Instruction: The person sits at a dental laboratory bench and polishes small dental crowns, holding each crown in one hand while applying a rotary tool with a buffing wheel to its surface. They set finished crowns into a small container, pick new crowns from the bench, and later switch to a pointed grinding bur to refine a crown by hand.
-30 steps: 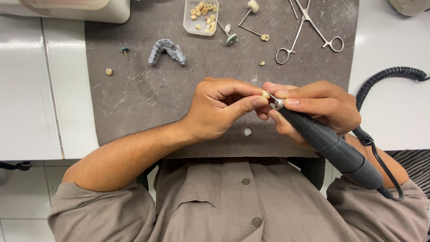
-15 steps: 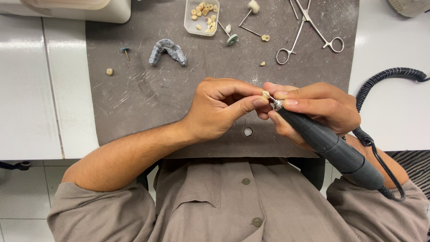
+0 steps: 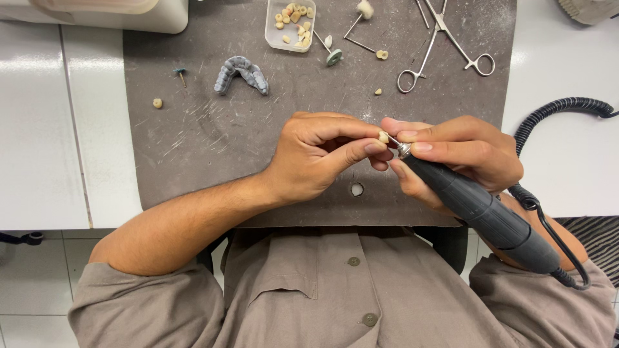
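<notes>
Left hand (image 3: 316, 158) pinched shut, thumb and forefinger clamped on a small cream tooth-shaped piece (image 3: 383, 136), held up over the near middle of the grey mat (image 3: 193, 148) on the white worktop (image 3: 39, 129). Right hand (image 3: 461, 154) closed round a dark rotary handpiece (image 3: 480, 209), pen grip, metal tip touching the piece. Coiled black cable (image 3: 561, 106) trailing toward the right edge.

Progress, judged only: shaping of this one piece under way, not finished. Surface change too small to read.

Along the far edge: clear tray (image 3: 291, 26) of similar cream pieces, grey arch-shaped mould (image 3: 240, 72), forceps (image 3: 445, 42), mounted polishing tips (image 3: 335, 55). Stray pieces loose on mat, one near left edge (image 3: 157, 103). Pale dust scattered across mat.
</notes>
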`<state>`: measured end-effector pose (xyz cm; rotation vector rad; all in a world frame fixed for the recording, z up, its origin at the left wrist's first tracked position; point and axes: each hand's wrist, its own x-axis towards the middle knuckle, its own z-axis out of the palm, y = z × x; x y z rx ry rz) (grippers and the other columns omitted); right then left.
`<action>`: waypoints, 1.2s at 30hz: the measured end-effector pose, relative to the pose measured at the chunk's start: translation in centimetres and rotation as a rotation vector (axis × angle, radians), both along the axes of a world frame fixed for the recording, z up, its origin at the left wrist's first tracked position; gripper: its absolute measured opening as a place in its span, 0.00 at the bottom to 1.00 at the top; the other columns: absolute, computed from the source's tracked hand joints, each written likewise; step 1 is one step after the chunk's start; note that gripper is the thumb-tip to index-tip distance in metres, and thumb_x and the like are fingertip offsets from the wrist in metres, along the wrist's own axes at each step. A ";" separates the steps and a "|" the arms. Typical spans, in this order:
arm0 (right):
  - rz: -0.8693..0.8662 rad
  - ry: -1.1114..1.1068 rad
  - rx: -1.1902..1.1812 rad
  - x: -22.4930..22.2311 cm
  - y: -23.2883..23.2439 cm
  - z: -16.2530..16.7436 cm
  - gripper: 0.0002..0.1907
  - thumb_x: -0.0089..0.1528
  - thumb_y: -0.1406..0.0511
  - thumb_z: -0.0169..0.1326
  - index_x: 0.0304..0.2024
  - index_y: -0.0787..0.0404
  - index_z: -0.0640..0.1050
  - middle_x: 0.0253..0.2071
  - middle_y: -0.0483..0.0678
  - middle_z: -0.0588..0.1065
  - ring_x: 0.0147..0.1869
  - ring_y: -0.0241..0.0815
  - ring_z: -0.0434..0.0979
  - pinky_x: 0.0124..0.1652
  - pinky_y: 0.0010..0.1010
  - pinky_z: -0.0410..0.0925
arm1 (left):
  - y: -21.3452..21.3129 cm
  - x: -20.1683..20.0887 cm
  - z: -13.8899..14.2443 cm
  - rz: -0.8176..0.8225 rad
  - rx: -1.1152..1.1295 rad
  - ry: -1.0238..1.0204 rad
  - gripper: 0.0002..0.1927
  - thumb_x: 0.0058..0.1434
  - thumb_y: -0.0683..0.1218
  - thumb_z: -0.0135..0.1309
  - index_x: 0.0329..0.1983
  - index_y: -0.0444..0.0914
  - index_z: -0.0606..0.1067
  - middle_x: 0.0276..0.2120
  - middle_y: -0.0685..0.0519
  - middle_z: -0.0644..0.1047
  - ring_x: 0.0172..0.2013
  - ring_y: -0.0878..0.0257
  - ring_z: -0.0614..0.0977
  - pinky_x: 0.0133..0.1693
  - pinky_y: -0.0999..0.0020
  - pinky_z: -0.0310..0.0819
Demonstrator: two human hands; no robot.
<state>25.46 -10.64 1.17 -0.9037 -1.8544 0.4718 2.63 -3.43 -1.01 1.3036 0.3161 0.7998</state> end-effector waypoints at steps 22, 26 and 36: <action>0.059 -0.018 -0.061 0.3 0.1 1.1 0.21 0.56 0.73 0.67 0.49 0.68 0.73 0.43 0.60 0.77 0.54 0.53 0.83 0.56 0.45 0.74 | -0.1 -0.1 -0.1 0.004 -0.035 0.007 0.07 0.74 0.37 0.55 0.52 0.30 0.79 0.44 0.46 0.83 0.42 0.63 0.87 0.49 0.70 0.87; 0.004 0.029 -0.032 -0.2 0.0 0.7 0.21 0.58 0.73 0.67 0.49 0.67 0.72 0.44 0.60 0.77 0.53 0.50 0.82 0.57 0.44 0.76 | -0.2 -0.1 -0.1 0.004 0.012 -0.023 0.08 0.75 0.37 0.55 0.53 0.31 0.79 0.45 0.46 0.83 0.42 0.64 0.87 0.47 0.72 0.87; 0.042 0.003 -0.045 0.2 0.1 0.7 0.23 0.56 0.72 0.68 0.50 0.65 0.73 0.44 0.58 0.77 0.54 0.50 0.82 0.57 0.45 0.74 | -0.1 0.0 -0.2 0.008 0.020 -0.011 0.07 0.74 0.37 0.56 0.53 0.31 0.79 0.45 0.46 0.83 0.42 0.64 0.87 0.46 0.72 0.88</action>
